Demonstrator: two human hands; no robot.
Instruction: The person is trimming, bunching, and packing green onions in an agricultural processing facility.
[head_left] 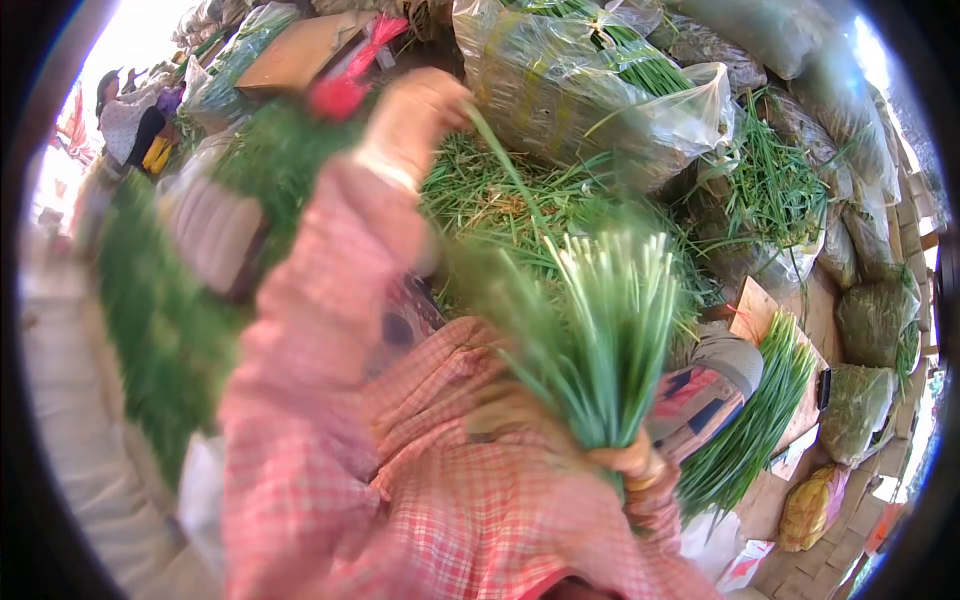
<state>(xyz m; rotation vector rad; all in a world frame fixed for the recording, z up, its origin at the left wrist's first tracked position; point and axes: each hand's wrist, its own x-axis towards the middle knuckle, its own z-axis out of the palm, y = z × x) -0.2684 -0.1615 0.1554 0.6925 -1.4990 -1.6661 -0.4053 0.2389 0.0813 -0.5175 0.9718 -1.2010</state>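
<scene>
My right hand (pixel 635 460) grips a bunch of green chives (pixel 610 350) low down, with the pale stem ends pointing up and fanning out. Raised to the upper left, my left hand (pixel 415 110) is blurred, its fingers closed on a single long chive leaf (pixel 505 165) that slants down towards the bunch. Under both hands lies a heap of loose cut leaves and trimmings (pixel 490 205). More chives (pixel 745 430) lie neatly lined up by my right knee.
A large clear plastic bag (pixel 600 90) of greens stands ahead. Pink tie strips (pixel 360 75) lie beside a cardboard piece (pixel 300 50). Filled bags (pixel 875 320) line the right side. Another pile of greens (pixel 165 330) is at left; a person (pixel 140 120) sits far left.
</scene>
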